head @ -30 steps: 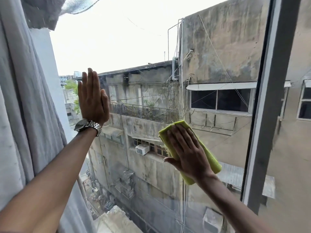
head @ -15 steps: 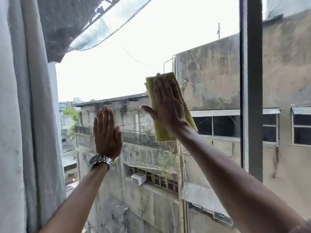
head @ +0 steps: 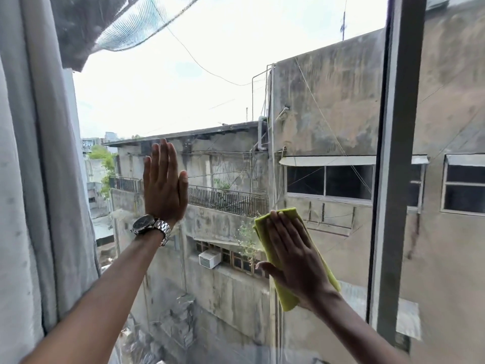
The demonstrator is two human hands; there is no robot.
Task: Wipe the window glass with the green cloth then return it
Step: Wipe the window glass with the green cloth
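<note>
The window glass point(head: 223, 95) fills the view, with old concrete buildings behind it. My right hand point(head: 294, 256) lies flat on a folded green cloth point(head: 266, 233) and presses it against the lower middle of the pane. The cloth shows above, left of and below the hand. My left hand point(head: 164, 185) rests flat on the glass to the left and higher up, fingers straight and together, holding nothing. A metal wristwatch point(head: 151, 227) sits on that wrist.
A grey curtain point(head: 34, 179) hangs along the left edge, close to my left arm. A dark vertical window frame bar point(head: 396, 166) stands to the right of the cloth, with another pane beyond it.
My right hand slid the green cloth up the glass, then back down to the lower middle. My left hand stayed flat on the pane.
</note>
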